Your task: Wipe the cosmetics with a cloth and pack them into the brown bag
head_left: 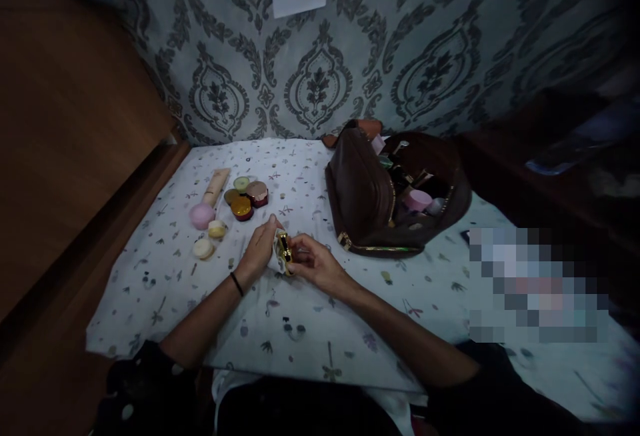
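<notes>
A small container with shiny gold trim is held between my hands, just above the patterned cloth; its exact kind is hard to make out. My right hand grips its gold side with thumb and fingers. On the other side, my left hand is closed against its pale part, fingers partly hidden. Left of my hands lie a round pink case, a small yellow-and-white jar and a cream round jar. Behind these are an amber-lidded jar, a rose-gold-lidded jar, a green-topped jar and a beige tube.
An unzipped brown bag stands to the right, with a pink-lidded jar and other cosmetics inside. A wooden panel borders the left. Patterned wall covering rises behind the white printed cloth. The far right is blurred out.
</notes>
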Motion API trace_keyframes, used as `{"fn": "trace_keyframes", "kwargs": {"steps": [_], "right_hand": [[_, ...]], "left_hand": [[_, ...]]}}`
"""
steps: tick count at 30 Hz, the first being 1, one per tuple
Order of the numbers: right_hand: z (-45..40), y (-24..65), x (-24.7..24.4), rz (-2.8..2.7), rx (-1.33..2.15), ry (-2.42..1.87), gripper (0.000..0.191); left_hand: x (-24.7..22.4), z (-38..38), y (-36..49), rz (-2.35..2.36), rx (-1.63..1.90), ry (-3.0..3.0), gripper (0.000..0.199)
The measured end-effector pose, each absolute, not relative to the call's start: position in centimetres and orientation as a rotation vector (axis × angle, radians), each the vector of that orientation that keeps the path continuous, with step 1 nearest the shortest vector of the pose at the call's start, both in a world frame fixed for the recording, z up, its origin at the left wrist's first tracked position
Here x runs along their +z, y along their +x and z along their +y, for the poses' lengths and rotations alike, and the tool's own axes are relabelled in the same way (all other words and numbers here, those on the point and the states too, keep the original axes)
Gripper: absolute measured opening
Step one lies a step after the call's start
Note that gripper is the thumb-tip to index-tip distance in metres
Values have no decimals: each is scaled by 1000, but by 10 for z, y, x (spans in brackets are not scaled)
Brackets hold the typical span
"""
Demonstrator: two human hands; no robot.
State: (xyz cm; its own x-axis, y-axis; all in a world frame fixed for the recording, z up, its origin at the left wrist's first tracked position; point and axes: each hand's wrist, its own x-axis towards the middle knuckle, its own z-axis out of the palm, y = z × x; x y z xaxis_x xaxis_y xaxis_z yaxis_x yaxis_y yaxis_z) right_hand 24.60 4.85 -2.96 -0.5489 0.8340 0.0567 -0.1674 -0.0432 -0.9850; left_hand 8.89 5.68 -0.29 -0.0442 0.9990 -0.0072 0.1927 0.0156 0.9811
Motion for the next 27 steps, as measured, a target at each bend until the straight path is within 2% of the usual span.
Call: {"fn": "trace_keyframes", "kwargs": {"steps": [8, 9, 13, 14, 18, 21, 24, 27], "right_hand": [[57, 245, -37, -1326, 1558, -841, 43], [57, 245, -38, -1288, 1557, -840, 44], [56, 245, -36, -1187, 1603, -819, 40], [55, 245, -35, -1171, 1627, -815, 38], [55, 248, -31, -1189, 1687, -806, 43], [58, 251, -33, -1375, 1535, -890, 40], [60, 254, -37, -1581, 1240, -986, 31], [59, 255, -40, -1772, 1062, -1050, 17]], "left_hand": [[2, 46, 89, 1141, 969, 1698, 47], [0, 47, 87, 1106, 929, 1756, 49], [-9, 53, 80, 1000, 842, 1941, 78], [-9, 55, 78, 997, 822, 1981, 79], [1, 57, 66, 1047, 688, 2125, 48], [10, 54, 56, 1066, 595, 2247, 31], [13, 51, 50, 1127, 483, 2414, 27], [11, 46, 47, 1211, 408, 2506, 33]]}}
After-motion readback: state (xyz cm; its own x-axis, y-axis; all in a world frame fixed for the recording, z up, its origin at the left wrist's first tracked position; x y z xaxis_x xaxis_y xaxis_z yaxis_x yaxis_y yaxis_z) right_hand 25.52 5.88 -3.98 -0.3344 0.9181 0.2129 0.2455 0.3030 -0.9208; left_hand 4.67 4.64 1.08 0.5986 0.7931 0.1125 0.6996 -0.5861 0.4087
